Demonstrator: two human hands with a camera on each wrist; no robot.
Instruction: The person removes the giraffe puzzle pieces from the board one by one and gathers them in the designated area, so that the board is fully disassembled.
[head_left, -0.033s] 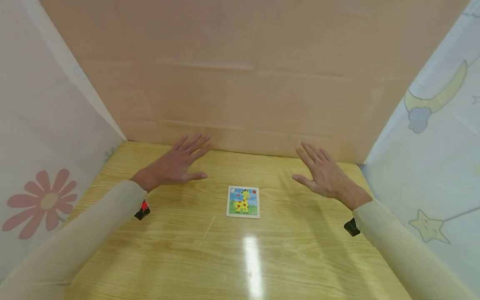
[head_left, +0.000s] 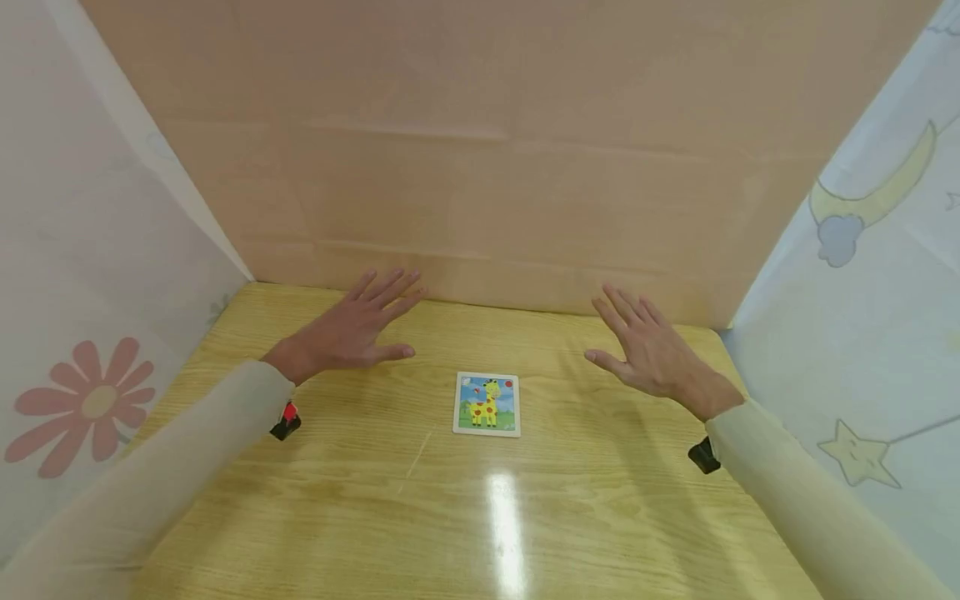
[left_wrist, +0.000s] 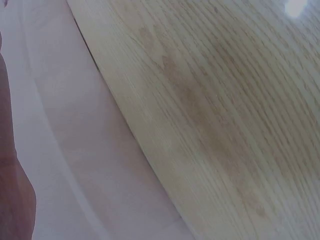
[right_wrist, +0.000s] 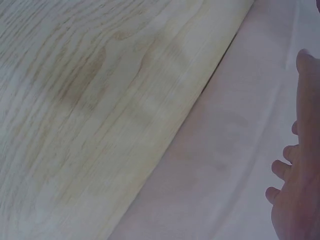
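Note:
A small square picture card [head_left: 486, 404] with a pale border lies flat on the wooden table [head_left: 390, 517]. It shows a yellow giraffe with red spots against blue sky and green ground. To its upper left, my left hand [head_left: 348, 329] is held over the table with fingers spread and nothing in it. My right hand [head_left: 648, 350] mirrors it at the upper right, fingers straight and palm down, also holding nothing. Both hands are apart from the card. Each wrist view catches only part of its hand, the left [left_wrist: 15, 195] at one edge and the right [right_wrist: 295, 185] at the other.
A plain tan sheet [head_left: 487, 167] rises along the table's back edge. Pale patterned sheets flank it, the left one [head_left: 67, 250] with a pink flower, the right one [head_left: 900, 333] with a moon and star. A bright reflection lies on the table below the card.

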